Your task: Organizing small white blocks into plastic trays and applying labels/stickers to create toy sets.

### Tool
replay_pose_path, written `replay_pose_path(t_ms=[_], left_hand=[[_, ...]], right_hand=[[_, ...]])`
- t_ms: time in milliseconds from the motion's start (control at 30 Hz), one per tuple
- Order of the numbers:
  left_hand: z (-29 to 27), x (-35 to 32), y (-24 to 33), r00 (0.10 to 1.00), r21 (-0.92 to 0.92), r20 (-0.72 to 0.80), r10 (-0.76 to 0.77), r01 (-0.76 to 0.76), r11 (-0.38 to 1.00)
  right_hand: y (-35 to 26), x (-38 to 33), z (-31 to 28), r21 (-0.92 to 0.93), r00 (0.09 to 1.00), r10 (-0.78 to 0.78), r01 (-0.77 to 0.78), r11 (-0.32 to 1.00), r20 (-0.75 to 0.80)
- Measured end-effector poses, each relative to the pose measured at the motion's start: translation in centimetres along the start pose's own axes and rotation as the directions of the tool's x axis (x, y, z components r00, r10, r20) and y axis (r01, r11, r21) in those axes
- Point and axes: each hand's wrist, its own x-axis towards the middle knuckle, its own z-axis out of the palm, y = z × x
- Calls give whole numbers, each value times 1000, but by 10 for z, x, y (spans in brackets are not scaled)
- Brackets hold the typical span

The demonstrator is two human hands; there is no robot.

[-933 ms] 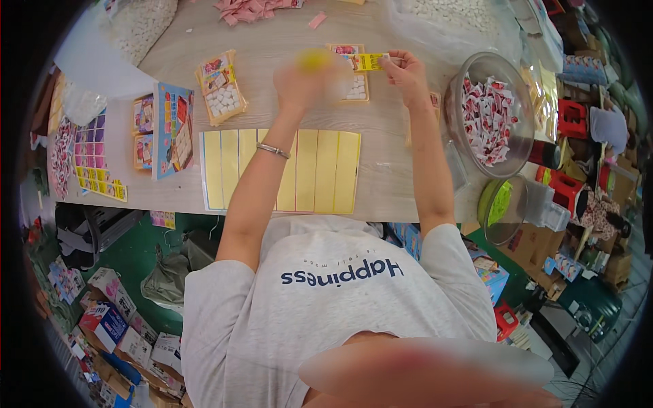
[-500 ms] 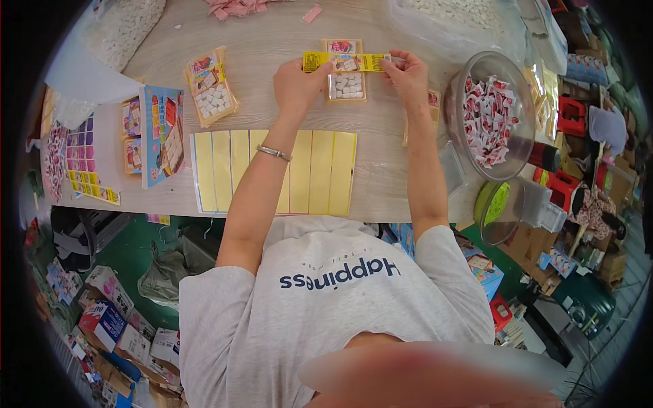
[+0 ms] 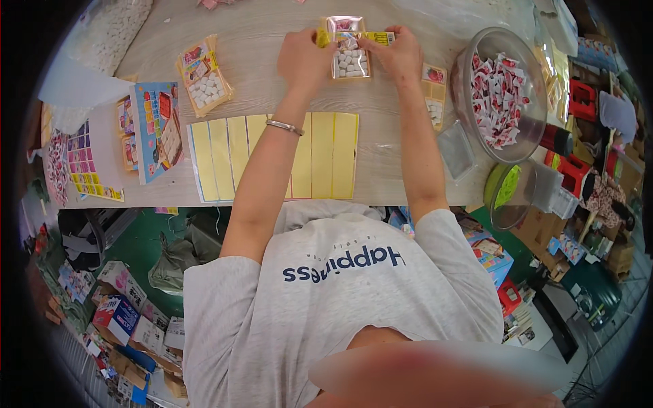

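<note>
Between both hands, clear candy packet point(image 3: 351, 60), left hand point(image 3: 304, 60), right hand point(image 3: 394, 58) pinching its edges

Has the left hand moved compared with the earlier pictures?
Yes. The left hand, gripping the clear packet, now sits closer to the right hand, slightly rightward against the yellow label sheet.

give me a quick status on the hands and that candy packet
Left hand and right hand both grip the clear candy packet over the table. Yellow label sheet lies nearer. Nothing blocking.
</note>
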Motion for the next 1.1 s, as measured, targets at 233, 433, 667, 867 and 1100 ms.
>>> replay_pose_path(t_ms=[233,433,667,867,1100], left_hand=[[21,-23,26,971,188,-167,170,-138,972],[26,12,-2,996,-188,-83,-45,28,982],[24,11,-9,998,-468,62,27,5,884],[-20,-32,-13,962,-909,241,128,178,377],[-81,-80,-12,939,-929,295,176,240,281]], right_hand=[[-6,0,-7,24,998,42,-43,999,36],[2,7,3,26,998,27,-28,999,52],[9,6,-1,113,995,30,-41,993,100],[3,-44,-7,773,998,22,-55,632,53],[-27,-124,-34,954,933,-202,-283,97,297]])
